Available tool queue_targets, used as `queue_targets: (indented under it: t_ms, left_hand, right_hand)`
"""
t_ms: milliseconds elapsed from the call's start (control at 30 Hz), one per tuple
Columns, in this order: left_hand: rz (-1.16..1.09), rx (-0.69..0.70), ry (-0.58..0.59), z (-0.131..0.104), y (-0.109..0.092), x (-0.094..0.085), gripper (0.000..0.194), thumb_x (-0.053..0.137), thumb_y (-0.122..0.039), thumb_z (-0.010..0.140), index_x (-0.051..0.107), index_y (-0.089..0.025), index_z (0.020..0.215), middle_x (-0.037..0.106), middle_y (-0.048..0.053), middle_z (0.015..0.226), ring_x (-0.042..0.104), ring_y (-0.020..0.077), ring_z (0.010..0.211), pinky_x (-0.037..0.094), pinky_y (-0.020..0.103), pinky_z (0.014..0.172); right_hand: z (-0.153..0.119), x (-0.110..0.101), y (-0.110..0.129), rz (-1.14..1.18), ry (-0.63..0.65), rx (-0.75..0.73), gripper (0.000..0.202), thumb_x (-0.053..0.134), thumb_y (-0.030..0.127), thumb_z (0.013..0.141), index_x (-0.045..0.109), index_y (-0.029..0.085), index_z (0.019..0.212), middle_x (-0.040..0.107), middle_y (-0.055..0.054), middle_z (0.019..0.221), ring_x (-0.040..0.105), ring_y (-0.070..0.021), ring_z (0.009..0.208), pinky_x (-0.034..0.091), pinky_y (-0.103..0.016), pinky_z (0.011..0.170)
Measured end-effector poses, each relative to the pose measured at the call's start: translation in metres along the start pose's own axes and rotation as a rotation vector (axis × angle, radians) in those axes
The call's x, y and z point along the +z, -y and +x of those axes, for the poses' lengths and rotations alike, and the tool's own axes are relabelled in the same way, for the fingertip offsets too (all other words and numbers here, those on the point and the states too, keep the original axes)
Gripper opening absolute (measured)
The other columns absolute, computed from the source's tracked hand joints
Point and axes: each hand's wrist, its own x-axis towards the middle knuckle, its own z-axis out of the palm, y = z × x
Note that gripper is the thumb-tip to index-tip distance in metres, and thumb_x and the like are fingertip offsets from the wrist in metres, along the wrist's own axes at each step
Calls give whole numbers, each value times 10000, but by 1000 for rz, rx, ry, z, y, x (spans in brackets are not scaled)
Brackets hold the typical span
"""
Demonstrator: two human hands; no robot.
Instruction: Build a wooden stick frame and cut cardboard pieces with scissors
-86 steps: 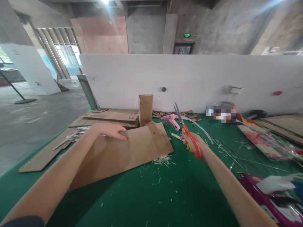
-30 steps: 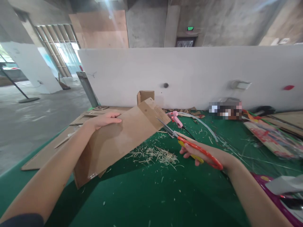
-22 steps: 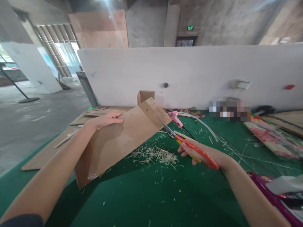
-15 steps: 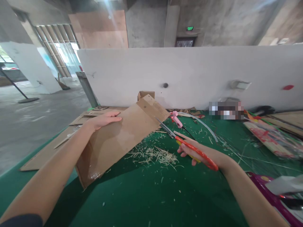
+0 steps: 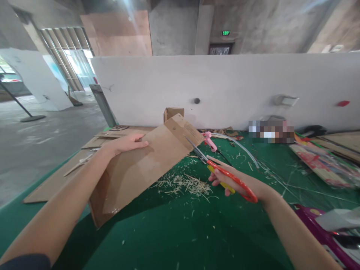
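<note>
A brown cardboard piece [image 5: 146, 153] slants up from the green table in front of me. My left hand [image 5: 128, 143] grips its upper left edge, the thumb lying on the near face and the other fingers mostly hidden. Scissors [image 5: 230, 178] with red and yellow handles are in my right hand [image 5: 218, 178], whose fingers wrap round the handles. The blades point up and left, with the tips over the cardboard's right edge; whether they touch it I cannot tell. A pile of thin pale shavings [image 5: 182, 183] lies below the cardboard.
Beyond the scissors lies a pink glue gun [image 5: 210, 142] with a dark cord. A clear curved tube [image 5: 244, 148] is behind it. More flat cardboard [image 5: 47, 183] lies at left, a purple object [image 5: 312, 225] at right. A white partition [image 5: 225, 82] borders the table's back.
My left hand has slid slightly right along the cardboard. The scissors and right hand have shifted a little left, and the cardboard's top corner has dipped slightly.
</note>
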Motion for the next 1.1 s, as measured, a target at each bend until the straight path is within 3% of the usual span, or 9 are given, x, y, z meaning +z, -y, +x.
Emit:
queue_targets:
  t_ms: [100, 267, 433, 667, 867, 1100]
  left_hand:
    - [-1, 55, 51, -3, -6, 3, 572, 567, -556, 751, 488, -222, 1208, 593, 89, 1195, 583, 277, 1027, 510, 287, 736]
    - [-105, 90, 115, -7, -13, 7, 618, 549, -531, 786, 415, -185, 1280, 596, 90, 1193, 586, 264, 1007, 507, 293, 730]
    - [-176, 71, 150, -8, -11, 6, 626, 565, -530, 770, 416, -203, 1282, 610, 68, 1182, 588, 273, 1010, 502, 285, 715]
    - [-160, 30, 140, -11, -11, 2, 646, 582, -534, 742, 392, -300, 1314, 604, 38, 1208, 564, 266, 1093, 499, 288, 766]
    - [-129, 23, 121, -11, -9, 2, 679, 563, -541, 753, 348, -298, 1348, 578, 41, 1250, 580, 261, 1074, 510, 286, 755]
    - [-129, 28, 131, -11, -8, 1, 711, 585, -515, 748, 312, -295, 1366, 559, 63, 1273, 564, 281, 1097, 511, 320, 803]
  right_hand:
    - [3, 1, 0, 19, 86, 23, 525, 437, 633, 824, 555, 198, 1092, 612, -100, 1017, 610, -204, 886, 518, -215, 532]
    - [6, 2, -2, 20, 84, 27, 518, 426, 634, 830, 526, 185, 1067, 623, -92, 954, 622, -166, 734, 493, -218, 492]
    - [7, 4, -5, -47, 60, 35, 473, 427, 643, 823, 532, 191, 917, 618, -55, 844, 582, -126, 621, 464, -209, 463]
    - [13, 11, -7, -34, 21, 43, 463, 406, 645, 828, 496, 195, 764, 575, -23, 700, 494, -87, 485, 406, -201, 401]
    - [15, 17, 5, -88, 19, 168, 412, 405, 602, 844, 496, 201, 815, 566, -8, 624, 479, -89, 399, 360, -201, 334]
    - [9, 16, 3, -199, 12, -56, 458, 364, 608, 861, 511, 177, 818, 590, -48, 720, 521, -123, 536, 416, -233, 430]
